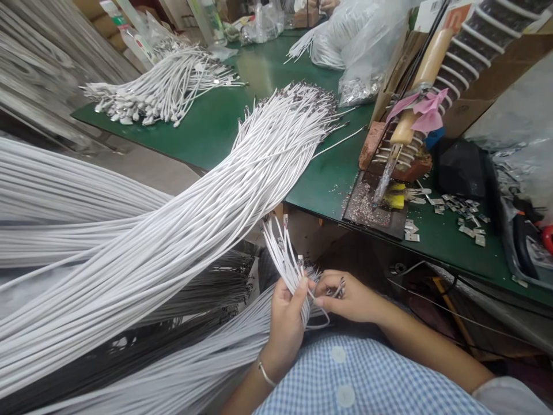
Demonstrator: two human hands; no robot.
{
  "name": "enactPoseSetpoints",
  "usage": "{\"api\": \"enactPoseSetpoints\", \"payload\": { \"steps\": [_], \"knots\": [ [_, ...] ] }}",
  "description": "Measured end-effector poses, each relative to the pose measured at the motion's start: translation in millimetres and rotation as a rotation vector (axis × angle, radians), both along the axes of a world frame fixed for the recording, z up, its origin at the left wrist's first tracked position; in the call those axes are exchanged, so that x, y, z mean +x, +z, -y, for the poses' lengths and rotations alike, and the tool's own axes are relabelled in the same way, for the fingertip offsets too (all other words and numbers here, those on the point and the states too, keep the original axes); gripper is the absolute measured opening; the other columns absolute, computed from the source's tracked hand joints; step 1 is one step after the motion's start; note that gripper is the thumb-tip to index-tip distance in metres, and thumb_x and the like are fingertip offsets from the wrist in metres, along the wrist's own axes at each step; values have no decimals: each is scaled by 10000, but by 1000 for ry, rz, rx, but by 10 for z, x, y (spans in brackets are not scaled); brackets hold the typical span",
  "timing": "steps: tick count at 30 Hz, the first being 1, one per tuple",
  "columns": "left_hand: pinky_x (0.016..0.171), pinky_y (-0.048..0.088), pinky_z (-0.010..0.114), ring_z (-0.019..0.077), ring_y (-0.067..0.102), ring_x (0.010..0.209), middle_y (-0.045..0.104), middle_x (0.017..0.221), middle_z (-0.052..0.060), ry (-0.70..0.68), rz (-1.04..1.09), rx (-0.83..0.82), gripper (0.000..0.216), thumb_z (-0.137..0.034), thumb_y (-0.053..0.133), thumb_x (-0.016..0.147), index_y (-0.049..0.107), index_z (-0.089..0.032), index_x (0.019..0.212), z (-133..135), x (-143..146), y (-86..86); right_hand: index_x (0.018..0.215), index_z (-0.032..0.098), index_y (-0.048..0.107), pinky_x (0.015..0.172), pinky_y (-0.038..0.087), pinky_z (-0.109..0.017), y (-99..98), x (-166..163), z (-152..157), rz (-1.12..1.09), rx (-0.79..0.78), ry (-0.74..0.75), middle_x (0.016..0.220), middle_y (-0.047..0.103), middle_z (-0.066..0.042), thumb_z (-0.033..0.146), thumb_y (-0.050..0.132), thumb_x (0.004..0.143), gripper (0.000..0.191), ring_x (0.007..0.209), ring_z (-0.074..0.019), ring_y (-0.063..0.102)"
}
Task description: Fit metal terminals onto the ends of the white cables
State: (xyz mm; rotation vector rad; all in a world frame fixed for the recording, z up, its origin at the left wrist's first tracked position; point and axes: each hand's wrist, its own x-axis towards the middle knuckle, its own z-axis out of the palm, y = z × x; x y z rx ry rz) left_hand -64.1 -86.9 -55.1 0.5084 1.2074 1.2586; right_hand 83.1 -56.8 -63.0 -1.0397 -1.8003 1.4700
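While left fingers [299,295] pinch a cable bunch [283,259], right fingers [329,278] curl closed on metal ends [342,286] (count unclear); bunch looks part-done; big bundle [259,155] across table [216,127] untouched.

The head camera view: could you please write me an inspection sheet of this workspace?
Surface: green table, with metal grains scattered on a dark plate.
Job's things: a small bunch of white cables with metal plug ends.
Clutter: loose metal connectors near a wooden-handled tool with a pink ribbon beside its handle.
Hands: left hand holds the small bunch; right hand curls around metal ends close beside it.
Cables: a large white bundle lies across the table edge and runs out of view at left; another bundle lies farther back.
Surroundings: clear plastic bag, bottle and cardboard; co-workers' full figures, nothing seen.
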Motion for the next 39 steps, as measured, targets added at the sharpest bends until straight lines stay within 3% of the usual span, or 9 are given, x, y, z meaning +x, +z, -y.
{"api": "enactPoseSetpoints", "payload": {
  "steps": [6, 11, 16, 21, 25, 29, 34, 37, 39],
  "knots": [
    [754, 443, 232, 107, 581, 716, 649, 730, -17, -49, -15, 24, 140, -263, 671, 746, 632, -190, 860, 34, 32, 4, 781, 177, 673, 620, 443, -275, 94, 16, -139, -66, 27, -242, 731, 584, -29, 312, 646, 763, 139, 671, -148, 568],
    [743, 450, 246, 133, 589, 769, 668, 850, 14, -118, 8, 21, 156, -251, 654, 758, 641, -185, 899, 77, 56, -23, 725, 170, 618, 622, 429, -264, 139, -85, -161, -139, 7, -236, 718, 541, -6, 267, 667, 728, 108, 659, -135, 539],
    [777, 448, 260, 143, 590, 816, 667, 885, 21, -152, 24, 10, 175, -235, 633, 776, 635, -187, 945, 104, 66, -61, 614, 176, 494, 579, 404, -240, 156, -125, -142, -154, -41, -235, 646, 472, 26, 289, 626, 754, 224, 601, -113, 476],
    [655, 458, 234, 107, 564, 644, 636, 743, -7, -147, -3, 4, 135, -266, 645, 763, 626, -173, 858, 77, 73, -3, 652, 181, 475, 514, 407, -229, 135, -121, -133, -216, -153, -201, 656, 470, 23, 400, 588, 781, 278, 549, -105, 478],
    [517, 391, 193, 59, 462, 463, 523, 542, -59, -169, -29, 32, 122, -284, 628, 777, 575, -175, 774, 9, 54, 72, 814, 185, 550, 625, 439, -282, 248, 44, -101, -106, 99, -232, 775, 520, -29, 420, 594, 771, 243, 696, -162, 521],
    [437, 320, 180, 41, 405, 409, 483, 516, -71, -165, 14, 33, 147, -280, 654, 748, 546, -181, 760, -98, 68, 137, 1020, 209, 552, 714, 438, -333, 552, 485, 41, 70, 357, -231, 935, 507, -79, 484, 620, 735, 402, 824, -218, 511],
    [387, 273, 183, 31, 386, 373, 495, 541, -62, -183, 114, 10, 179, -281, 688, 685, 558, -167, 732, -243, 200, 272, 971, 236, 572, 712, 456, -352, 810, 900, 197, -37, 235, -295, 932, 496, -96, 600, 286, 851, 478, 856, -242, 511],
    [377, 263, 174, 22, 394, 366, 512, 563, -58, -196, 161, -4, 177, -256, 697, 660, 561, -158, 717, -318, 298, 353, 909, 235, 615, 695, 454, -323, 792, 887, 158, 120, 280, -259, 867, 543, -75, 424, 290, 922, 376, 799, -205, 549],
    [370, 260, 172, 20, 396, 360, 519, 565, -56, -208, 177, 9, 181, -250, 701, 649, 559, -154, 705, -371, 360, 381, 942, 231, 615, 692, 449, -305, 751, 822, 103, 253, 361, -365, 832, 578, -59, 291, 317, 937, 303, 773, -183, 566]
  ]
}}
